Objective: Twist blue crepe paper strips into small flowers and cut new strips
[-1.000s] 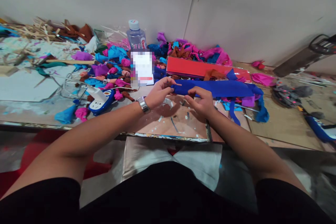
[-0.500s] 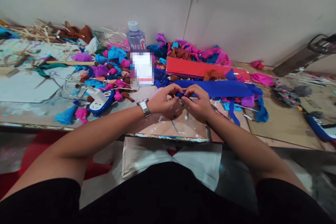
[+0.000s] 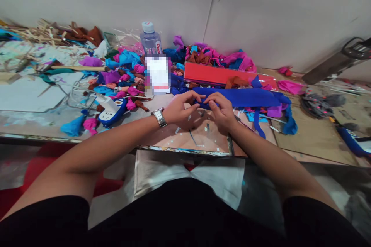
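Both hands meet above the workbench. My left hand (image 3: 183,107), with a metal watch on its wrist, pinches one end of a dark blue crepe paper strip (image 3: 205,105). My right hand (image 3: 222,112) grips the same strip a short way to the right, thumb on top. Part of the strip is hidden by the fingers. Behind the right hand lies a wide blue crepe paper band (image 3: 249,97), trailing off to the right; whether it joins the held strip I cannot tell.
Rolled crepe paper pieces (image 3: 130,69) heap up on the left, near a blue-and-white power socket (image 3: 113,112). A bottle (image 3: 150,40) and a blurred phone-like object (image 3: 158,75) stand behind. A red packet (image 3: 217,74) lies at the back; a dark cylinder (image 3: 327,65) leans right.
My right hand has shifted slightly right, away from my left, and more of the blue strip shows between them. My left hand has hardly moved.
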Available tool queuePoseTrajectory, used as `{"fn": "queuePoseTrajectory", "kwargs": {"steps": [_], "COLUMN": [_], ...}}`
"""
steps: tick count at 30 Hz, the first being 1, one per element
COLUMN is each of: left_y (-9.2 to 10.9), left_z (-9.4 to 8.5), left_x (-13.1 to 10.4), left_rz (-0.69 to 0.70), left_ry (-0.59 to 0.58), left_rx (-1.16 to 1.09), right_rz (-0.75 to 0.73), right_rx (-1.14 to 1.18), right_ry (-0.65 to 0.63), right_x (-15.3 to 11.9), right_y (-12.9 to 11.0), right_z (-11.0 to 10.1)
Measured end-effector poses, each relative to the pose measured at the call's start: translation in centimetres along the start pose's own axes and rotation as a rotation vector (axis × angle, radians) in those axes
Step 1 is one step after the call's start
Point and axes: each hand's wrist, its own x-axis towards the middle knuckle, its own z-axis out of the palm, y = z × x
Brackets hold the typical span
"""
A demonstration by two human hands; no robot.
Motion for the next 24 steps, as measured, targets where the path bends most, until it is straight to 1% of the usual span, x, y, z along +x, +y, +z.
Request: {"fn": "queuePoseTrajectory", "kwargs": {"steps": [3,7,10,14,19,24], "left_y": [0.1,-0.1,-0.3,-0.7,-1.2,-1.4], "left_z": [-0.1,-0.1,-0.1,-0.2,-0.2,-0.2], "left_x": [0.1,0.1,0.1,0.2,0.1,0.2], "left_rz": [0.057,0.106,0.117,0.144,0.178,0.178], "left_ry": [0.034,0.084,0.11,0.099,0.083,0.091], "left_rx": [0.012,0.047,0.026,0.066,0.041,0.018], "right_rz": [0.041,0.098,0.055,-0.025,-0.067,-0.079], "right_rx": [0.01,0.036,0.037,-0.007,-0.019,-0.016], "right_ry": [0.041,0.055,0.061,0.042,0.034,0.011], "right_x": [-0.1,-0.4,-0.4,-0.1,0.1,0.2], "right_y": [0.4,1.0,1.1,0.6,0.1,-0.1], "right_z": [0.0,0.1,0.1,-0.1,-0.2,-0.2]}}
